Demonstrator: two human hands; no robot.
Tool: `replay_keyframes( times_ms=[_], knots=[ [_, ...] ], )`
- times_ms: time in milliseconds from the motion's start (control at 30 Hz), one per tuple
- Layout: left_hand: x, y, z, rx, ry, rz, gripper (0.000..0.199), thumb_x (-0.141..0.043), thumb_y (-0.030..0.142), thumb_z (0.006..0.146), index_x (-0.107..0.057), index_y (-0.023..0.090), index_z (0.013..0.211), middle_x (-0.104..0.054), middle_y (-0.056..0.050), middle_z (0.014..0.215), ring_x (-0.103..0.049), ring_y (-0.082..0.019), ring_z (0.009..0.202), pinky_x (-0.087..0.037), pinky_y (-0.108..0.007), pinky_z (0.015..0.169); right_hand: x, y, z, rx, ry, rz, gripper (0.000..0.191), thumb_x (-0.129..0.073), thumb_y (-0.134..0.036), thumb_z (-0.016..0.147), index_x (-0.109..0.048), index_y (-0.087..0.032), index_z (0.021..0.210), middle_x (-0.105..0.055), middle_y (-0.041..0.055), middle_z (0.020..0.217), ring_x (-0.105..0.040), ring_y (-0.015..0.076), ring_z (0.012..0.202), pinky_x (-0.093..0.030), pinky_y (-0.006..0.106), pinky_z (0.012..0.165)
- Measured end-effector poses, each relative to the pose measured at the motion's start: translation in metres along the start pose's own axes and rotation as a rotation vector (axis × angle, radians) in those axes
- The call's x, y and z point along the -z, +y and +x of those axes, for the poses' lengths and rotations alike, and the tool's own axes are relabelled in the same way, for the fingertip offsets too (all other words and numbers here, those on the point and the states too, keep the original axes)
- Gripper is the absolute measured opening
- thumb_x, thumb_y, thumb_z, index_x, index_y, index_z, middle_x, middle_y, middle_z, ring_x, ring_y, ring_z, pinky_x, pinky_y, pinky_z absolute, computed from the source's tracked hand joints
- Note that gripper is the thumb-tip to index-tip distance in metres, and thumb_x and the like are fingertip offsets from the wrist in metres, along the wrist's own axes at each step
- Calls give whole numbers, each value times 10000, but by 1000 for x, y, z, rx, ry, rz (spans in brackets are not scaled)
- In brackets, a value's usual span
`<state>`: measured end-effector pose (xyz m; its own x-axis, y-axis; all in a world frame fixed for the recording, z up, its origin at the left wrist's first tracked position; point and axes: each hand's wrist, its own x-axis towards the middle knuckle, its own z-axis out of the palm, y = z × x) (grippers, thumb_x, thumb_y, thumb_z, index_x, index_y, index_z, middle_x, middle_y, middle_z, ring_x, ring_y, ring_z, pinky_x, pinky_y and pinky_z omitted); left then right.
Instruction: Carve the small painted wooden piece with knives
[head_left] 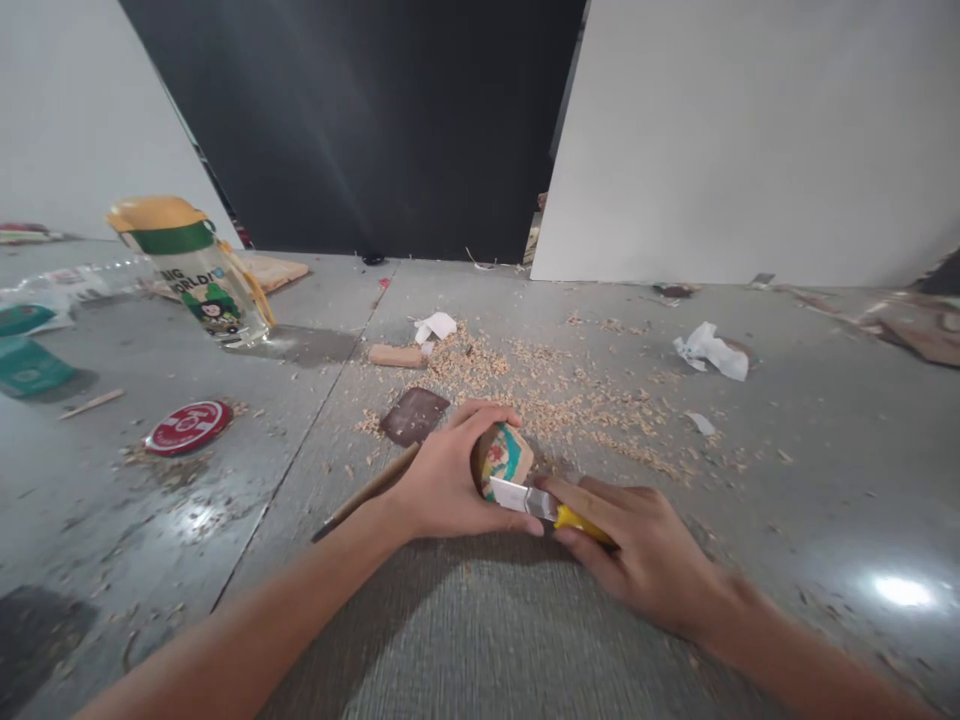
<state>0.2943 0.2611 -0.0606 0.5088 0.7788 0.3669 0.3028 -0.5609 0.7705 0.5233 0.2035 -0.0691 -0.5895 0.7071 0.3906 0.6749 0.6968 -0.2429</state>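
Observation:
My left hand (457,475) is wrapped round a small wooden block (507,456) with teal, red and yellow paint on its face. In my right hand (637,535) is a utility knife (581,522) with a yellow handle. Its broad metal blade points left and lies against the lower edge of the block, close to my left thumb. Whether the blade is cutting into the wood I cannot tell. A dark brown sheet (415,416), perhaps sandpaper, lies beside my left fingers. Partly behind my left wrist is a thin wooden stick (367,492) with a dark tip.
Wood shavings (555,390) are spread beyond my hands. A small wood piece (395,356) and crumpled tissue (712,350) lie farther off. To the left are a red round lid (187,427), a yellow-capped bottle (206,270) and a teal object (31,367). Panels stand behind.

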Motion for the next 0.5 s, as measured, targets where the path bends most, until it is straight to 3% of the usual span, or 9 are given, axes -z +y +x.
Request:
replay_keyframes(
  times_ms=[200,500],
  knots=[
    [-5,2,2,174,107,61,767,-844,519,566,-493,225,1181,-545,-107,1202,-563,-292,1056,-451,-477,924,-8,5,5,-60,59,-65,299,-396,-297,1006,-516,-227,1271,-677,5,825,-650,157,639,-452,275,538],
    [-9,10,8,279,146,93,684,-819,499,597,-505,219,1136,-563,-93,1140,-563,-276,1004,-454,-471,880,-7,11,8,-74,103,-22,283,-381,-300,1014,-497,-233,1263,-674,-6,809,-650,147,606,-474,266,513]
  ],
)
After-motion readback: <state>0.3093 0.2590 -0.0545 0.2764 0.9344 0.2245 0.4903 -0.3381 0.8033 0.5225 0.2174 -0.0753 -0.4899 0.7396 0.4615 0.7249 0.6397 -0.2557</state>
